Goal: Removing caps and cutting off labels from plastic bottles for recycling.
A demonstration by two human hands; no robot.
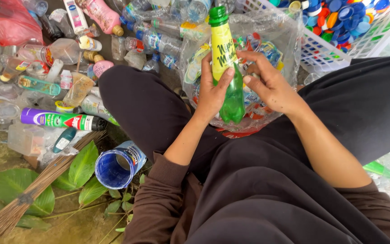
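Peeling the yellow label [222,52] goes best, I judge, if the left hand [213,92] keeps its closed grip around the green bottle [232,97], upright over the clear bag [267,31] between the knees, while the right hand [271,86] pinches the label's edge.

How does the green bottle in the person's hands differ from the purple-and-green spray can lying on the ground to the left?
The green bottle is held upright by the left hand and right hand; the spray can lies flat, untouched. The bottle is see-through green with a yellow label and green cap; the can is opaque, purple, green and red, with a black end. Both are slim, labelled containers.
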